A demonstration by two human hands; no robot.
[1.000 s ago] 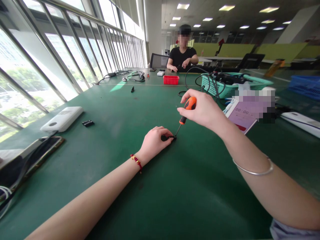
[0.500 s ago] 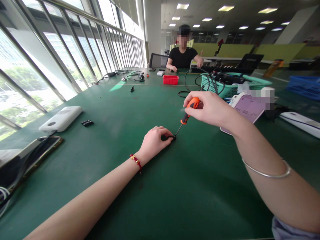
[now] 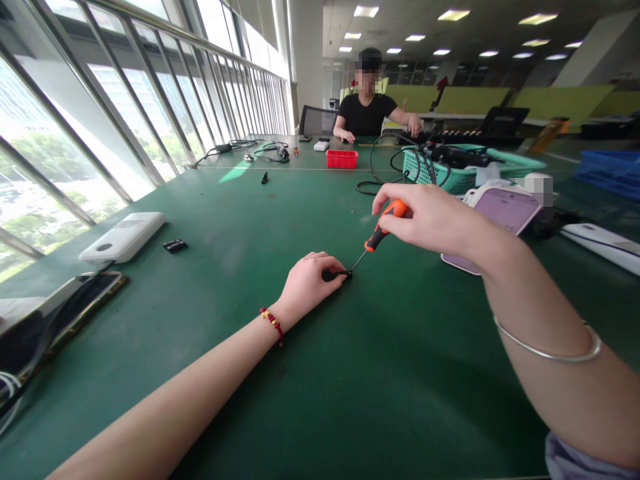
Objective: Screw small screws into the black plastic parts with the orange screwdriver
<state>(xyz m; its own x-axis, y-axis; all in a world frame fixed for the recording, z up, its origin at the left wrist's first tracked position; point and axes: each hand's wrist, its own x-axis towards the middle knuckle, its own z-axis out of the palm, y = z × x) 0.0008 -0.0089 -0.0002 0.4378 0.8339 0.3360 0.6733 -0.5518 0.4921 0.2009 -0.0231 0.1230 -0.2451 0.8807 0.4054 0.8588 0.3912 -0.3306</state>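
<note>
My left hand (image 3: 311,285) rests on the green table (image 3: 310,400), its fingers closed around a small black part (image 3: 329,275) whose exact kind I cannot make out. My right hand (image 3: 420,217) grips an orange and black screwdriver (image 3: 377,237) by the handle. The tool leans to the right, and its thin metal shaft runs down to the end of the black part beside my left fingertips. Whether the tip sits in a screw is too small to tell.
To the left lie a white power bank (image 3: 123,238), a small black piece (image 3: 175,246) and a dark phone (image 3: 95,293). A phone in a pale case (image 3: 505,210) stands behind my right wrist. Farther back are a red tray (image 3: 342,159), a teal basket (image 3: 465,177) with cables and a seated person (image 3: 367,113).
My right hand has shifted right and slightly down, tilting the screwdriver further over. My left hand stays put. The person opposite has moved one hand outward to the right.
</note>
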